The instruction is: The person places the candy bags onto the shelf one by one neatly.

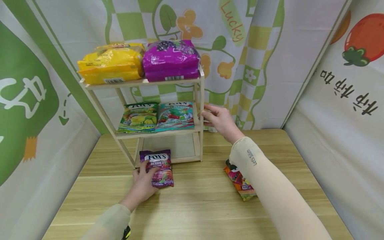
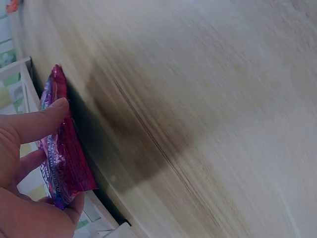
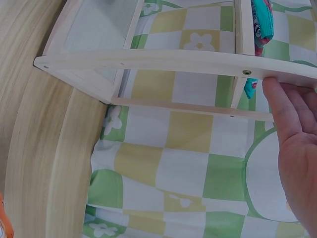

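My left hand (image 1: 144,183) holds a purple bag of Fox's Berries candy (image 1: 162,168), tilted, at the front of the rack's bottom level. In the left wrist view, thumb and fingers pinch the candy bag (image 2: 64,148) by its edges. My right hand (image 1: 222,121) grips the right front post of a small wooden rack (image 1: 201,143) at about middle-shelf height. The right wrist view shows that hand's fingers (image 3: 282,106) against the post; its thumb is hidden there. On the middle shelf lie a green candy bag (image 1: 139,118) and a turquoise one (image 1: 176,116).
A yellow bag (image 1: 112,65) and a magenta bag (image 1: 171,61) sit on the rack's top. An orange candy bag (image 1: 240,183) lies on the wooden table (image 1: 192,213), partly covered by the right sleeve. Patterned curtains (image 1: 261,66) hang behind and at both sides.
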Motion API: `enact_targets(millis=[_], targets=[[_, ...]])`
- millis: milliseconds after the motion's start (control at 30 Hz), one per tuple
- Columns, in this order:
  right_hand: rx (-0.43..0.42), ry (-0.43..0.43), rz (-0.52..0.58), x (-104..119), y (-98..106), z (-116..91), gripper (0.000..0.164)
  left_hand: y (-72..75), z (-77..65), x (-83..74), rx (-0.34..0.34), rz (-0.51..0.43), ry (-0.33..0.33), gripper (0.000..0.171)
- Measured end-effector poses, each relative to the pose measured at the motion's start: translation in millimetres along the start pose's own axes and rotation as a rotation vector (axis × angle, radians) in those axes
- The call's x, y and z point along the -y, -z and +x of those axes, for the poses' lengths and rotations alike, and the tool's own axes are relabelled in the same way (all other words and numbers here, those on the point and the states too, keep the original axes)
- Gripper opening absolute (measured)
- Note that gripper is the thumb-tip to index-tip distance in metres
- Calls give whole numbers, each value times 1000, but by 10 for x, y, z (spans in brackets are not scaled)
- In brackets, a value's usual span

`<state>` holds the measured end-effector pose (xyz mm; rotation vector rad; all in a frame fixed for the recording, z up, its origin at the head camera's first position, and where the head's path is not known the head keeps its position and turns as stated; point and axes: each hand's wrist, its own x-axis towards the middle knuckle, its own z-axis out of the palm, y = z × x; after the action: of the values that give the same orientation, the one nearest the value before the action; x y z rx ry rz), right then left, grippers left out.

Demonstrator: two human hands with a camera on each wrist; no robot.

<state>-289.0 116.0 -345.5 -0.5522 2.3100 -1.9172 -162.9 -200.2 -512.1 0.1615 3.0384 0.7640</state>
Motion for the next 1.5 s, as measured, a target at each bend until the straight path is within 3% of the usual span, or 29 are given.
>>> enact_targets(millis=[333,567,900,1033,1267,1500], targets=[[-3,-2,14,4,-2,-5,44,-28,28,66,-32,116,-69,92],[-2,-6,4,9,-7,-6,45,-17,28,97,-53,198,-92,83],[8,-8,-2,16,-3,-9,49,0,38,150,-160,373,-201,67],[8,-10,-4,11,4,-4,50,17,61,161,-189,370,-207,55],[7,-13,-7,2,10,-5,49,75,155,170,-313,403,-255,37],[8,-4,-3,-8,8,1,49,81,229,160,-296,421,-241,37]])
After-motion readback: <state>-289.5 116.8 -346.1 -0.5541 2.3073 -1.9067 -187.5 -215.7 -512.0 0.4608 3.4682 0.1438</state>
